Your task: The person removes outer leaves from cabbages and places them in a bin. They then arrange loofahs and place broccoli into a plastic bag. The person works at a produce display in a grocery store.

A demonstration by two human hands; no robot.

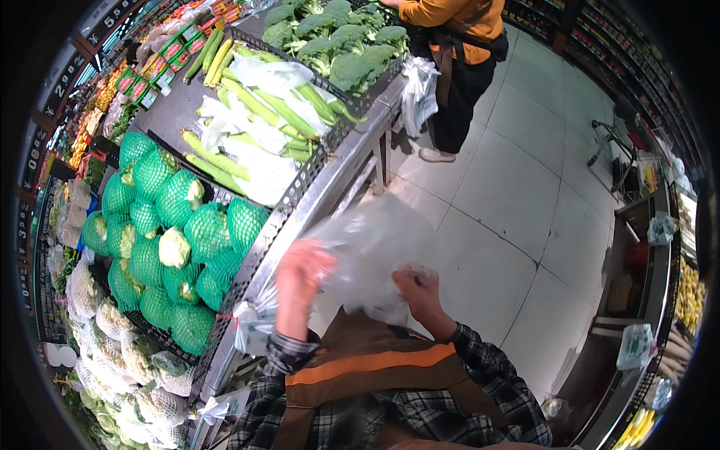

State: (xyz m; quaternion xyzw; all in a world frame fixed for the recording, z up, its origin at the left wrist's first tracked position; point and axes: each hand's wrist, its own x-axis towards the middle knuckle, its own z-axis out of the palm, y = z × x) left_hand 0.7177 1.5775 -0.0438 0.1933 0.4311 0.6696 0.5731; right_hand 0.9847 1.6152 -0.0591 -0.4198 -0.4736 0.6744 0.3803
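A clear plastic bag (374, 242), blurred and spread out, hangs between my hands in front of my waist. My left hand (302, 273) grips its left side; motion blurs the fingers. On the other side, my right hand (419, 289) pinches the bag's edge with curled fingers. Left of my left hand are cabbages in green nets (208, 228), heaped in a black plastic crate (270, 222) on a metal-edged stand (337, 188). Beyond them lie long green gourds (264, 109), some wrapped in white film.
Broccoli (343, 39) fills a crate at the far end. A person in an orange top (469, 28) stands beside it. Cauliflowers in white nets (126, 349) lie nearer on the left. Rolls of bags (419, 93) hang from the stand. Tiled floor (506, 191) runs along the right, before another produce stand (647, 264).
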